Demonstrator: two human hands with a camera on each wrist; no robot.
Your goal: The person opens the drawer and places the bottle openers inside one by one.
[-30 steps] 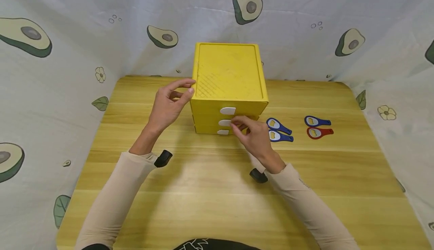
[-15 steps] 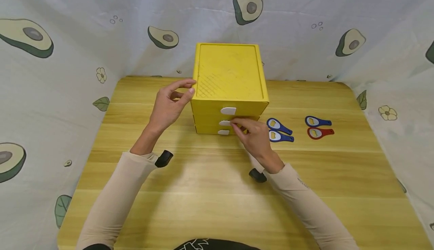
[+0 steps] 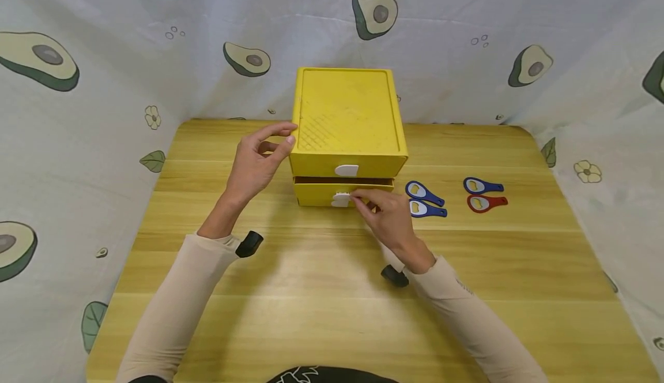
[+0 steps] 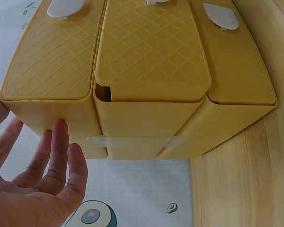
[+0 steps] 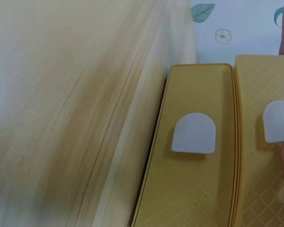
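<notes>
A yellow three-drawer box [image 3: 344, 112] stands at the middle back of the wooden table [image 3: 321, 302]. My left hand [image 3: 286, 135] rests with straight fingers against the box's upper left corner; the left wrist view shows those fingers [image 4: 61, 142] flat on the box's side [image 4: 52, 71]. My right hand [image 3: 359, 199] pinches the white tab [image 3: 341, 197] of the middle drawer [image 3: 316, 190], which sticks out a little from the box front. In the left wrist view the middle drawer [image 4: 151, 47] juts past the other two. The right wrist view shows the bottom drawer's tab [image 5: 194, 134].
Two blue bottle openers [image 3: 425, 194] lie just right of the box. Farther right lie another blue opener [image 3: 482, 186] and a red one [image 3: 486, 202]. Avocado-print cloth [image 3: 104, 83] walls the table on three sides.
The middle drawer has slid out a short way toward me, with my right hand moving back along with its tab. My left hand has stayed on the box corner.
</notes>
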